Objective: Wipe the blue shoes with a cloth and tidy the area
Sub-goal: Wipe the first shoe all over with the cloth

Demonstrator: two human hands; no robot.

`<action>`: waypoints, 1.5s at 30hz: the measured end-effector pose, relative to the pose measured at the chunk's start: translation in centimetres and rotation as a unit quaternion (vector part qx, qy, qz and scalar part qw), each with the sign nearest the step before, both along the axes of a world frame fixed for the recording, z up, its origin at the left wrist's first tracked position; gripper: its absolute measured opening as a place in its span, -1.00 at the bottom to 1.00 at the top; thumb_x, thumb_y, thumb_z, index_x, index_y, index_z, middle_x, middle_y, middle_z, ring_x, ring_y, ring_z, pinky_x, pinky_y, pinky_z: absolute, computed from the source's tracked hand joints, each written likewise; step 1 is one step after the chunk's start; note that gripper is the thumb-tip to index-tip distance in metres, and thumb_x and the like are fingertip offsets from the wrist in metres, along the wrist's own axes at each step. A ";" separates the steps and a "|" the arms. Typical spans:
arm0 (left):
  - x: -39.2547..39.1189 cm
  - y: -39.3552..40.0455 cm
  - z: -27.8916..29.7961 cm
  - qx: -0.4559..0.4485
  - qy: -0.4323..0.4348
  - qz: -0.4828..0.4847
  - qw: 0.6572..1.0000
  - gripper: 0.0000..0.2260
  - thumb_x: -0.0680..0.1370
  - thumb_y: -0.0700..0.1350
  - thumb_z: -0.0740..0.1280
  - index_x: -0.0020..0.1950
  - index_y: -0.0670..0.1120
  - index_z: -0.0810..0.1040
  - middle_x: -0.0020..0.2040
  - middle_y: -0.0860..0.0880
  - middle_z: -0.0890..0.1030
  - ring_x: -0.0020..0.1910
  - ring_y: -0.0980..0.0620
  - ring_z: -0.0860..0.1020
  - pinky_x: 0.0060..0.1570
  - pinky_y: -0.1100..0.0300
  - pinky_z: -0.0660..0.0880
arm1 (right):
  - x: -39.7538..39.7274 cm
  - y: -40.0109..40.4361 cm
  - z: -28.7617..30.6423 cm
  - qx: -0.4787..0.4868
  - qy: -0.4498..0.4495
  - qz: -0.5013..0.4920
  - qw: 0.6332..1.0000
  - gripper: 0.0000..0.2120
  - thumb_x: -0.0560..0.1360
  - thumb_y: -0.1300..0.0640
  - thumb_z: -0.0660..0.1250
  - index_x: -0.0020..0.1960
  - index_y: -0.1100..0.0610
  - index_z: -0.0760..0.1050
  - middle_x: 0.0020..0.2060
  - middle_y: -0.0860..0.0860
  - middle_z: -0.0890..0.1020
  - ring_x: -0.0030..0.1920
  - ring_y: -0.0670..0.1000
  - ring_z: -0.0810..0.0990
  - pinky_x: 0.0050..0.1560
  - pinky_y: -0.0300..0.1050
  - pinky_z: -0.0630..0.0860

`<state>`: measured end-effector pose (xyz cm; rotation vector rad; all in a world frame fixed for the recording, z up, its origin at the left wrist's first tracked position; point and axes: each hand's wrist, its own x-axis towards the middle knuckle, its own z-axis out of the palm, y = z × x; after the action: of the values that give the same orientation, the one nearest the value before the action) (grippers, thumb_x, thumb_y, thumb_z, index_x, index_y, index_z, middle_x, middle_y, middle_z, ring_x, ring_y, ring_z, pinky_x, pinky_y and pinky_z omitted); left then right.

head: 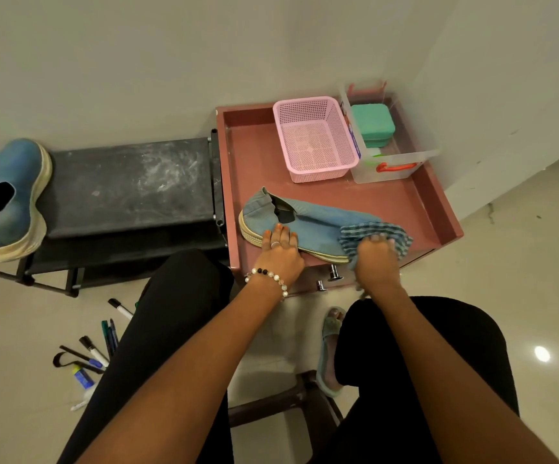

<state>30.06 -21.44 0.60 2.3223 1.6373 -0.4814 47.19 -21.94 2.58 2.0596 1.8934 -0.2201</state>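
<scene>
A light blue slip-on shoe [311, 224] with a woven sole lies on its side on the reddish-brown cabinet top [388, 202], toe to the right. My left hand [279, 251] presses flat on its heel end, fingers spread. My right hand [376, 259] grips a blue checked cloth [376, 234] bunched over the toe. The second blue shoe [10, 199] rests upside down on the left end of the black shoe rack [130, 185].
A pink mesh basket [314, 139] and a clear box [391, 162] holding a green case [371, 123] stand at the cabinet's back. Several markers and pens [99, 343] and a small tube [82, 378] lie on the floor at left. A dark stool [271, 403] is under me.
</scene>
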 end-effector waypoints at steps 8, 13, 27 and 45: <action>-0.7 0.0 0.3 0.040 0.004 -0.040 0.998 -0.57 0.62 -0.34 -0.02 0.50 -0.37 0.07 0.51 -0.34 0.09 0.53 -0.25 0.01 0.48 -0.15 -0.04 | 0.1 -0.5 0.1 -0.007 0.522 -0.206 0.827 -0.61 0.43 0.48 0.15 0.06 0.20 0.63 0.04 0.17 0.66 0.09 0.17 0.60 0.12 -0.04 0.55; -2.0 1.1 -0.5 0.119 -0.017 -0.078 0.990 -0.81 0.35 -0.26 0.28 -0.18 -0.25 0.68 -0.11 -0.22 0.67 0.05 -0.14 0.64 0.00 0.02 0.57 | 2.7 0.0 2.1 0.106 0.647 -0.476 0.586 -0.83 0.50 0.43 0.17 -0.05 0.31 0.53 -0.11 0.26 0.63 -0.17 0.22 0.62 -0.18 0.09 0.60; -5.4 4.1 0.2 0.210 0.002 -0.183 0.960 -0.93 0.32 -0.27 0.42 -0.29 -0.14 0.68 -0.18 -0.05 0.70 -0.02 -0.03 0.67 -0.25 0.14 0.59 | 2.7 0.2 5.2 0.163 0.693 -0.500 0.494 -0.88 0.47 0.39 0.25 -0.13 0.27 0.55 -0.34 0.14 0.64 -0.37 0.08 0.64 -0.40 -0.12 0.57; -4.2 0.5 -0.4 -0.022 0.043 0.004 0.999 -0.50 0.66 -0.14 -0.08 0.56 -0.13 -0.20 0.56 -0.09 -0.25 0.52 -0.05 -0.29 0.47 -0.10 -0.21 | -6.8 -0.2 1.9 0.132 0.280 0.138 0.941 -0.56 0.45 0.30 0.30 0.32 0.18 0.42 0.20 0.17 0.52 0.17 0.15 0.48 0.12 -0.02 0.44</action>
<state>25.89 -20.92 0.17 2.2915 1.6556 -0.6171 40.39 -22.15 4.49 2.0005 2.6537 -0.5585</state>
